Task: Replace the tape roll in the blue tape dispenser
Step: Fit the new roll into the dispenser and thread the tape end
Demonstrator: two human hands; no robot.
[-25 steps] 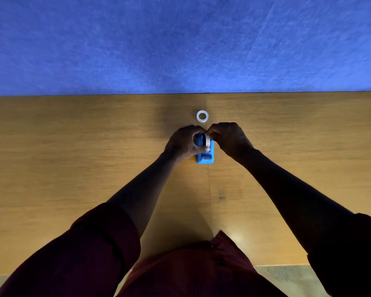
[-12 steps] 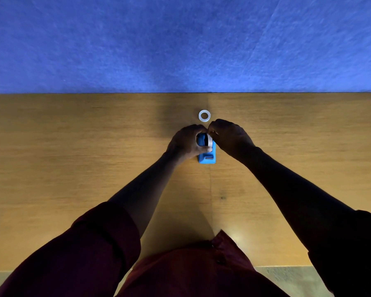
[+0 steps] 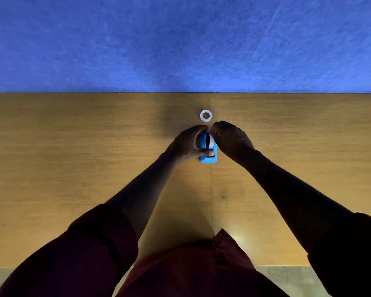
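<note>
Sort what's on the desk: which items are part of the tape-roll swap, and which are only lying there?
In the job:
blue tape dispenser, gripped by the left hand
white tape roll seated in it, right hand at it
small white ring lying apart behind the hands, likely the other roll or core

Just there:
wooden desk
blue wall panel

Counted: one blue tape dispenser [image 3: 208,159]; two tape rolls — one [image 3: 211,142] in it, one [image 3: 206,115] just beyond it; two hands — left [image 3: 186,144], right [image 3: 230,139].

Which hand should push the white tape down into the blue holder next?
Probably the right hand. Its fingertips are already at the tape roll on top of the blue tape dispenser, while the left hand wraps the dispenser's side, steadying it on the table.
</note>
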